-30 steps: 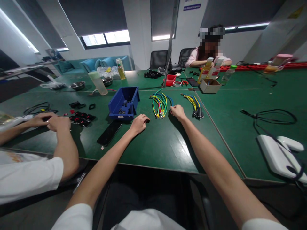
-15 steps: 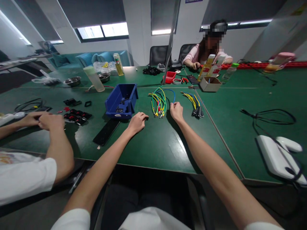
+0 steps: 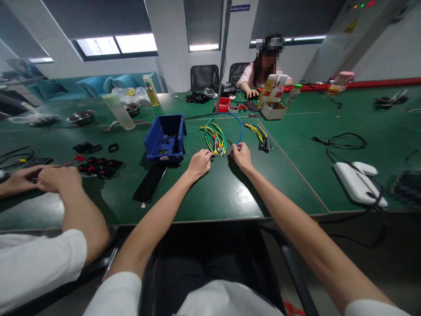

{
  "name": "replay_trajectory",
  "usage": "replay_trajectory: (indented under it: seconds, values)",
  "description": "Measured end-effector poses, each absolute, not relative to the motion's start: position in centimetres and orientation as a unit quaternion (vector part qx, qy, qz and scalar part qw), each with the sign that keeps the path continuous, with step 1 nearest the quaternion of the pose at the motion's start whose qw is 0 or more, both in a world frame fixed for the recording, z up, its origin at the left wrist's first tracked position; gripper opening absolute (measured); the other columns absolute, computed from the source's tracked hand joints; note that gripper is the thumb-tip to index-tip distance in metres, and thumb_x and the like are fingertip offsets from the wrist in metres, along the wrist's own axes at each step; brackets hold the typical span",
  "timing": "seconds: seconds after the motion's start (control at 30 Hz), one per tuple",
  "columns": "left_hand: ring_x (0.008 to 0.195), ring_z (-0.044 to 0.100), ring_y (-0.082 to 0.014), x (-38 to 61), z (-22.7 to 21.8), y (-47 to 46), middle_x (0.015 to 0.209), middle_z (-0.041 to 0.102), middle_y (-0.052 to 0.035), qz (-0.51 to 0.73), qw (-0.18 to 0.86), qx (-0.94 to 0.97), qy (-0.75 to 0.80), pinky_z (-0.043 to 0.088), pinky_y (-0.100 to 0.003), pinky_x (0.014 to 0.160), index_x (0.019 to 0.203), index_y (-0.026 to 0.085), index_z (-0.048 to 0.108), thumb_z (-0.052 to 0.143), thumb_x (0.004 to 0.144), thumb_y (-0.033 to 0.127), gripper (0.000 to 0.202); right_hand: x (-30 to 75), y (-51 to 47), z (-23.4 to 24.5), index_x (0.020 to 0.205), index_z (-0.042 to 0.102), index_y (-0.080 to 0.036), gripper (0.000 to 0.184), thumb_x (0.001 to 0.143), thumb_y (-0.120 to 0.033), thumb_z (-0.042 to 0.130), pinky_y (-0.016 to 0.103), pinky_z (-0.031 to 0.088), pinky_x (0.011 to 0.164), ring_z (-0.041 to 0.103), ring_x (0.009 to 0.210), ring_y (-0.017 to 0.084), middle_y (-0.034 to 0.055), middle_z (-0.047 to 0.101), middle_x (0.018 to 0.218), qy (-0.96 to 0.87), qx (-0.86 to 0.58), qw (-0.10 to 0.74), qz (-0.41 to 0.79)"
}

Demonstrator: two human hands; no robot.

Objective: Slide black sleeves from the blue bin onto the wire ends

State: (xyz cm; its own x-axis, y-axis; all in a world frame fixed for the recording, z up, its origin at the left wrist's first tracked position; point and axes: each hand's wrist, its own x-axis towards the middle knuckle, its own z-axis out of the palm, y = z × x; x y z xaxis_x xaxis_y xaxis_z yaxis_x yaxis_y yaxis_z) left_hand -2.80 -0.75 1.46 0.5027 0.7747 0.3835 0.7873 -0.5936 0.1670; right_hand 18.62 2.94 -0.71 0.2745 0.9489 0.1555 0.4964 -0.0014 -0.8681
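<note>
My right hand point(image 3: 242, 157) is closed in a pinch on the near end of a blue wire point(image 3: 242, 127), which arcs away toward the back of the pile. My left hand point(image 3: 200, 163) is closed too, with a small black piece at its fingertips, mostly hidden by the fingers. Just beyond both hands lies a bunch of green and yellow wires point(image 3: 217, 134) with metal ring ends. To the right of it rests a second bunch of yellow and blue wires point(image 3: 255, 130), their ends covered by black sleeves point(image 3: 265, 145).
Left of my hands stand a blue bin point(image 3: 165, 151) holding small black pieces and a black phone point(image 3: 149, 183). A co-worker's hands point(image 3: 49, 177) work at the far left. Farther back are a red tray point(image 3: 223, 105) and a cardboard box point(image 3: 273, 112); a white device point(image 3: 357, 182) lies right.
My left hand has moved right, closer to my right hand and the wires. The blue wire now bows out in a wider arc from my right hand. The camera view has shifted.
</note>
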Motion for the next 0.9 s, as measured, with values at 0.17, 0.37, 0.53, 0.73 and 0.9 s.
replay_trajectory:
  seconds: [0.17,0.37,0.53,0.73,0.9]
  values:
    - [0.106,0.058,-0.0205,-3.2,0.9,0.0,0.112,0.065,-0.0068,-0.264,-0.045,-0.851,-0.452,0.048,-0.033,0.093,0.111,0.021,0.065,0.047,0.093,0.017,0.026,17.1,1.4,-1.4,0.089,0.048,-0.021,0.021,0.085,-0.041,0.054,0.025,0.048,0.053,0.063,0.058,0.015,0.0015,0.067,0.072,-0.529,-0.585,0.511,0.341]
    - [0.103,0.060,-0.0219,-3.2,0.6,0.4,0.108,0.067,-0.0067,-0.284,-0.074,-0.837,-0.462,0.049,-0.035,0.090,0.107,0.021,0.066,0.048,0.092,0.017,0.024,16.1,1.2,-1.3,0.086,0.049,-0.021,0.023,0.080,-0.040,0.060,0.023,0.047,0.052,0.060,0.055,0.012,-0.0022,0.064,0.067,-0.510,-0.522,0.562,0.390]
    - [0.103,0.061,-0.0214,-3.1,0.6,0.4,0.110,0.067,-0.0055,-0.281,-0.089,-0.837,-0.460,0.050,-0.034,0.089,0.105,0.021,0.067,0.048,0.090,0.016,0.025,15.8,1.3,-1.4,0.084,0.050,-0.021,0.025,0.080,-0.043,0.061,0.023,0.046,0.052,0.057,0.054,0.011,-0.0025,0.063,0.067,-0.532,-0.520,0.561,0.363]
    - [0.095,0.063,-0.0199,-2.9,0.4,0.5,0.105,0.068,-0.0049,-0.290,-0.089,-0.838,-0.454,0.050,-0.031,0.081,0.102,0.020,0.067,0.050,0.089,0.020,0.021,15.8,1.3,-1.3,0.086,0.051,-0.022,0.025,0.080,-0.044,0.061,0.025,0.048,0.054,0.059,0.057,0.013,-0.0016,0.064,0.070,-0.535,-0.539,0.554,0.341]
    - [0.085,0.063,-0.0184,-2.8,0.4,0.5,0.099,0.069,-0.0047,-0.290,-0.096,-0.838,-0.452,0.050,-0.030,0.076,0.097,0.019,0.068,0.054,0.085,0.022,0.019,15.8,1.2,-1.2,0.086,0.051,-0.022,0.023,0.080,-0.041,0.063,0.025,0.048,0.054,0.060,0.058,0.013,-0.0016,0.064,0.070,-0.529,-0.519,0.571,0.354]
